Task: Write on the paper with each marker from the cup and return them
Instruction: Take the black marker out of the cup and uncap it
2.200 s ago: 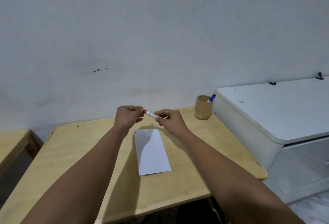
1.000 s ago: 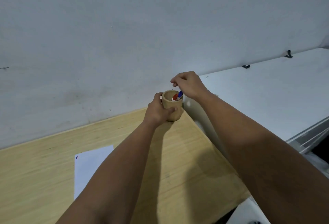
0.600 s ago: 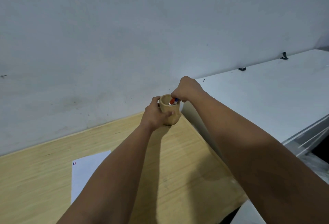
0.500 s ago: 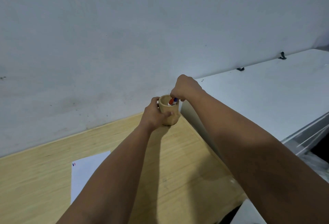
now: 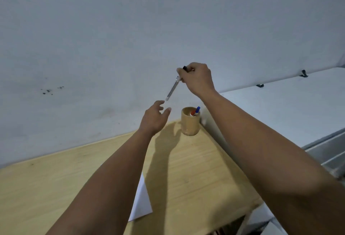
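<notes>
A tan wooden cup (image 5: pixel 190 124) stands at the far right corner of the wooden table (image 5: pixel 194 175), with a red marker (image 5: pixel 192 113) and a blue marker (image 5: pixel 197 110) sticking out of it. My right hand (image 5: pixel 198 78) is raised above and left of the cup, gripping a white marker with a black cap (image 5: pixel 173 88) by its capped end; the marker hangs slanting down to the left. My left hand (image 5: pixel 154 118) hovers open just under the marker's lower tip, left of the cup. The white paper (image 5: pixel 141 200) lies on the table, mostly hidden by my left forearm.
A white cabinet (image 5: pixel 291 107) stands against the table's right side, its top higher than the table. A plain wall (image 5: pixel 130 29) runs directly behind the table and cup. The table's near edge is at the bottom right.
My left hand let go of the cup and opened. My right hand rose from the cup holding the black-capped marker; the red and blue markers stay in the cup.
</notes>
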Available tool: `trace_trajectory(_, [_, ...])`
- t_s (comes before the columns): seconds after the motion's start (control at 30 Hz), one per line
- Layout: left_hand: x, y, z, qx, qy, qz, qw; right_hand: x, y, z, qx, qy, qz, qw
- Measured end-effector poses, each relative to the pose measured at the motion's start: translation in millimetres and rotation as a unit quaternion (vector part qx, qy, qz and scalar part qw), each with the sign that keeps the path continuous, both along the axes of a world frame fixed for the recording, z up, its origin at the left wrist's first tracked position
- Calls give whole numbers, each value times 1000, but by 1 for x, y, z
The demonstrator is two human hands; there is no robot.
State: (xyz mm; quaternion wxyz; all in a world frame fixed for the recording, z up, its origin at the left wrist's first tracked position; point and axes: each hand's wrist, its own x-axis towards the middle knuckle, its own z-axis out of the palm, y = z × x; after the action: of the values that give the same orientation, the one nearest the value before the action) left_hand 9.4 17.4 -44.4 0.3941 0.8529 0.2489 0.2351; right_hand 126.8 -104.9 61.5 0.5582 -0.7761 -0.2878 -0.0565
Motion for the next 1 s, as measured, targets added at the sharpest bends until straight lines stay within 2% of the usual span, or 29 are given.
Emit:
trace_trajectory(0.1, [-44, 14, 10, 17, -23, 36, 999, -40, 16, -20, 64, 84, 80, 991])
trace_trajectory(0.17, [-75, 26, 11, 17, -11, 54, 998, -71, 27, -34, 101, 182, 135, 969])
trace_trajectory(0.23, [-106, 40, 8, 9, 5, 67, 998, -101, 38, -47, 112, 226, 159, 954])
trace_trajectory(0.37, [-165, 61, -2, -9, 28, 105, 994, -149, 59, -67, 98, 210, 168, 958])
trace_trajectory(0.53, [-220, 82, -5, -59, 6, 155, 986, -198, 81, -84, 83, 286, 232, 926])
trace_trajectory(0.6, [-234, 89, -6, -72, -8, 164, 984, -214, 87, -95, 20, 293, 269, 917])
trace_trajectory(0.73, [-249, 97, -6, -88, -35, 174, 980, -231, 95, -107, -158, 251, 335, 894])
trace_trajectory(0.8, [-254, 98, -8, -86, -28, 171, 981, -232, 98, -108, -195, 212, 364, 886])
trace_trajectory(0.87, [-257, 97, -8, -82, -9, 159, 984, -231, 101, -109, -187, 192, 386, 883])
trace_trajectory(1.0, [-252, 90, -12, -88, 2, 97, 991, -226, 106, -112, -150, 213, 411, 874])
